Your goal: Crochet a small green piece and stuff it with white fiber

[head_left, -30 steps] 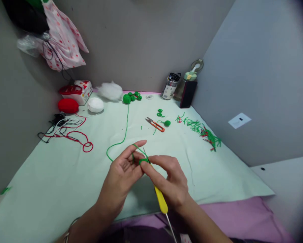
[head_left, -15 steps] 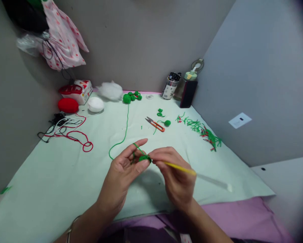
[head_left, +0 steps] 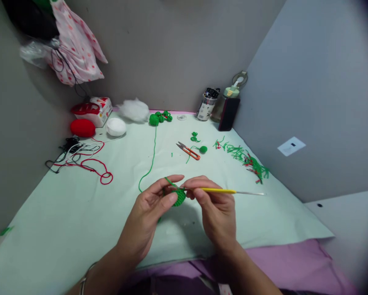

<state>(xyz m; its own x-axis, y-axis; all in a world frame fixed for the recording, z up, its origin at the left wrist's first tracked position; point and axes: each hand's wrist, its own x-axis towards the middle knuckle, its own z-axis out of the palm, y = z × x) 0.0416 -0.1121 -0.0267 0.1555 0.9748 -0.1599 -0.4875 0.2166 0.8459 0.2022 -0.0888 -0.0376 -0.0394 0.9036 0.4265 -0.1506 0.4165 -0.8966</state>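
Between thumb and fingers, my left hand (head_left: 151, 209) pinches a small round green crochet piece (head_left: 179, 198). Green yarn (head_left: 154, 153) loops over its raised index finger and runs back to a green yarn ball (head_left: 154, 119). My right hand (head_left: 217, 209) is closed around a crochet hook (head_left: 219, 190) with a yellow grip and metal ends. The hook lies nearly level, its working end at the top edge of the crochet piece. My right fingertips are close beside that edge; whether they touch it I cannot tell.
Orange-handled thread snips (head_left: 189, 151) lie beyond my hands, near a small green ball (head_left: 203, 149). Yarn scraps (head_left: 245, 157) are strewn at right. Red yarn (head_left: 82, 128), white yarn (head_left: 116, 127) and fluffy stuffing (head_left: 134, 110) sit back left. A phone (head_left: 229, 114) leans by a bottle.
The hook has swung from a downward slant to nearly level. The green crochet piece has turned, showing more of its face, and the yarn strand has shifted slightly right.
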